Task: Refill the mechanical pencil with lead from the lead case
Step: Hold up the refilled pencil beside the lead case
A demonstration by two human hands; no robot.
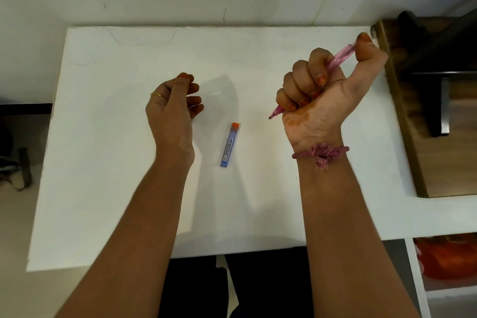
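Gripping the mechanical pencil [335,63] in a fist, thumb on its cap, the right hand [317,95] sits at 3 o'clock. Lead case [229,144] lies capped at centre; left hand [173,108], loosely curled, holds nothing visible. Refilling apparently remains.

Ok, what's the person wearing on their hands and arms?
Both forearms are bare, no sleeves. The left hand has a thin gold ring. The right wrist carries a frayed pink thread band. Fingernails on both hands look orange.
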